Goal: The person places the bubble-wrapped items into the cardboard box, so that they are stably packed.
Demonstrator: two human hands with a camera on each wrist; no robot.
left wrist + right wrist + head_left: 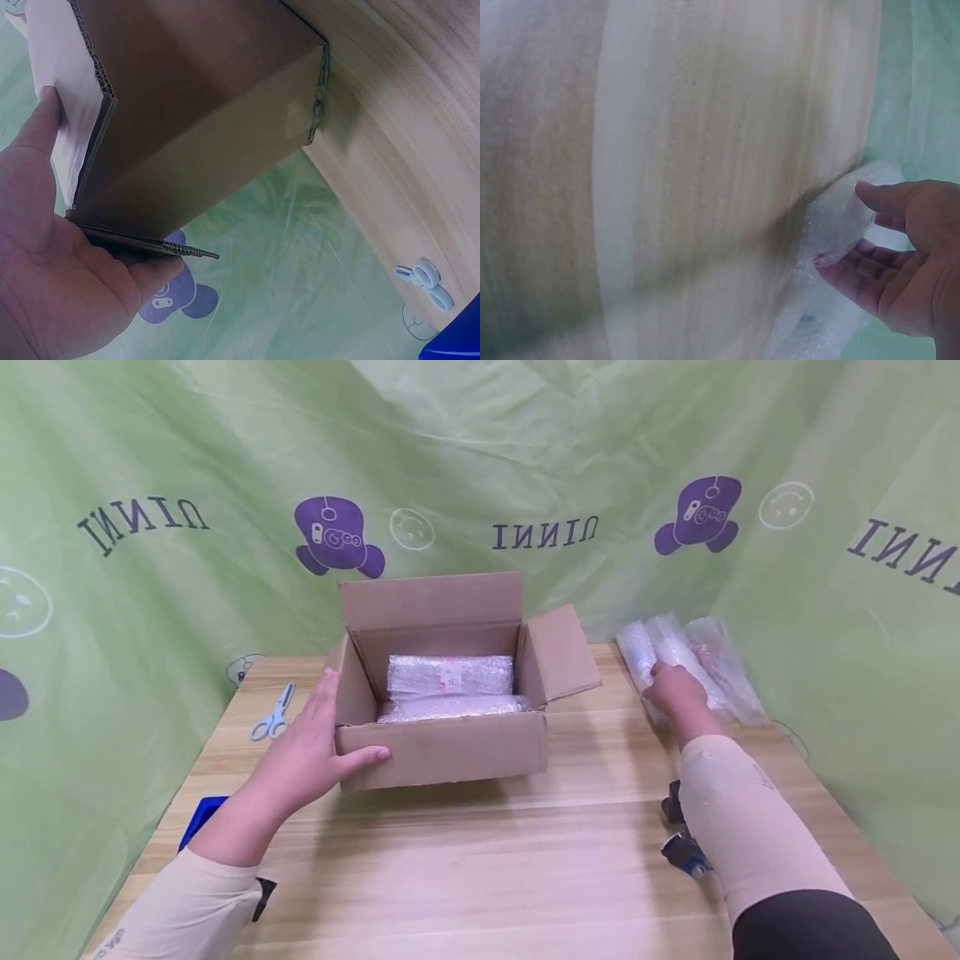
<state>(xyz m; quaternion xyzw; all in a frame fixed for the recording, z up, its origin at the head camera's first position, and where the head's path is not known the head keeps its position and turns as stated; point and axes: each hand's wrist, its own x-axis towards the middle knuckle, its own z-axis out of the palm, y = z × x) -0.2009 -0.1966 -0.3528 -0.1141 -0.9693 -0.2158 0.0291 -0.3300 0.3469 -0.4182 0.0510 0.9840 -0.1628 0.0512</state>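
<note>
An open cardboard box (442, 752) stands mid-table in the head view, its back and right flaps raised. Inside lie bubble-wrapped packages (450, 677), one with a pinkish label. My left hand (303, 760) grips the box's front left corner, thumb across the front wall. The left wrist view shows that hand's fingers (159, 271) behind a flap at the corner. At the far right, my right hand (677, 689) grips the near part of the leftmost bubble-wrapped roll (637, 652). In the right wrist view its thumb and fingers pinch the clear bubble wrap (836, 225).
More wrapped packages (705, 647) lie beside the roll at the table's back right. Light blue scissors (274, 714) lie left of the box. Part of a blue object (201, 820) shows behind the left forearm. A green printed curtain (465, 460) surrounds the wooden table (480, 877).
</note>
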